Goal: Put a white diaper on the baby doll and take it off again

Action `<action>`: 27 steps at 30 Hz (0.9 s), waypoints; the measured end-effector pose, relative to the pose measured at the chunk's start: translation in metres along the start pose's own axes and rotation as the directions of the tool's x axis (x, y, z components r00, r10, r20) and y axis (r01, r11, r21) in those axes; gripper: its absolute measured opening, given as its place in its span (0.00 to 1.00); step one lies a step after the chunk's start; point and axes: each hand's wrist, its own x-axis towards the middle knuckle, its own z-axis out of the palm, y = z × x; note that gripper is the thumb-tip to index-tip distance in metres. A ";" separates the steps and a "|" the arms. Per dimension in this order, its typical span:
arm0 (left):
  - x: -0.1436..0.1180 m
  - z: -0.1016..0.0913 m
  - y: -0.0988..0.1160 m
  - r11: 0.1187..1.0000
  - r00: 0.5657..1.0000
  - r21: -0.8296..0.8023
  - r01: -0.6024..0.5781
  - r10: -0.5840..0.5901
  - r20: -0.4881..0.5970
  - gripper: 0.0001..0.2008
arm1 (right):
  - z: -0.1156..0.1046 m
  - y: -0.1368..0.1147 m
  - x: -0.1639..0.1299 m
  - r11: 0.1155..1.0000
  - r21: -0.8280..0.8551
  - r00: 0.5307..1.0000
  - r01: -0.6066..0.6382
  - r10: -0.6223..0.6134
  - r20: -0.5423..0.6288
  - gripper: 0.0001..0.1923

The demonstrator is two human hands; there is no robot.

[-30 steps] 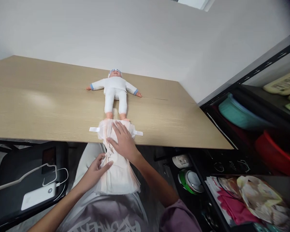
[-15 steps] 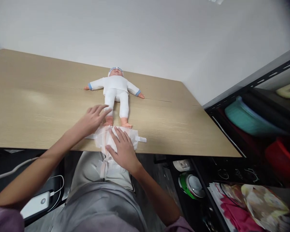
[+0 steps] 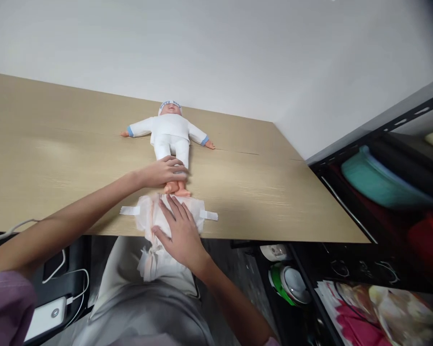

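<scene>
A baby doll (image 3: 170, 127) in a white top, white trousers and a printed headband lies on its back, arms spread, feet toward me. My left hand (image 3: 168, 171) is closed around its lower legs, which are together above the bare feet. Just below the feet an unfolded white diaper (image 3: 144, 211) lies on the table, its side tabs stretched out left and right. The near end of the diaper hangs over the table edge toward my lap. My right hand (image 3: 182, 230) rests flat on the diaper with its fingers apart.
The wooden table (image 3: 274, 192) meets a pale wall behind the doll. On the right a dark rack holds a teal basin (image 3: 386, 180), a red container (image 3: 427, 250) and packets. At lower left sits a white power bank (image 3: 46, 317) with a cable.
My left hand has moved right from beside the doll's leg and closed around both lower legs. The legs have come together. My right hand stays on the diaper.
</scene>
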 end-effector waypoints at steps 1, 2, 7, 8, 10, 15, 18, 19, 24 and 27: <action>0.003 -0.002 -0.001 1.000 1.000 -0.006 -0.005 0.005 -0.002 0.15 | 0.000 0.002 0.001 1.000 0.005 1.000 0.000 0.000 0.007 0.40; 0.006 -0.005 -0.002 1.000 1.000 -0.018 -0.013 0.013 -0.003 0.15 | -0.001 0.004 0.003 1.000 0.006 1.000 0.001 -0.001 0.017 0.41; 0.022 -0.045 -0.013 0.973 0.993 -0.230 -0.011 -0.016 -0.116 0.20 | -0.001 0.020 0.027 0.999 -0.019 0.996 0.045 -0.044 0.071 0.44; 0.025 -0.055 -0.017 0.960 0.987 -0.280 0.008 -0.052 -0.151 0.21 | -0.001 0.024 0.035 0.998 -0.026 0.996 0.058 -0.056 0.076 0.44; 0.031 -0.075 -0.024 0.929 0.970 -0.366 0.053 -0.135 -0.204 0.22 | 0.001 0.032 0.054 0.997 -0.043 0.994 0.071 -0.067 0.083 0.45; 0.037 -0.106 -0.038 0.866 0.926 -0.488 0.111 -0.268 -0.265 0.22 | 0.008 0.058 0.123 0.995 -0.077 0.993 0.059 -0.051 0.102 0.45; 0.037 -0.115 -0.041 0.859 0.912 -0.503 0.093 -0.277 -0.304 0.21 | 0.012 0.076 0.172 0.995 -0.086 0.993 0.051 -0.042 0.112 0.45; 0.037 -0.117 -0.042 0.858 0.907 -0.508 0.082 -0.275 -0.318 0.21 | 0.013 0.083 0.188 0.995 -0.089 0.993 0.045 -0.034 0.113 0.44; 0.037 -0.120 -0.043 0.835 0.901 -0.546 0.066 -0.285 -0.327 0.22 | 0.008 0.112 0.262 0.998 -0.042 0.998 0.037 -0.034 0.056 0.41; 0.037 -0.121 -0.044 0.835 0.894 -0.549 0.044 -0.278 -0.352 0.20 | 0.004 0.125 0.293 0.997 0.034 0.998 0.062 -0.063 0.018 0.31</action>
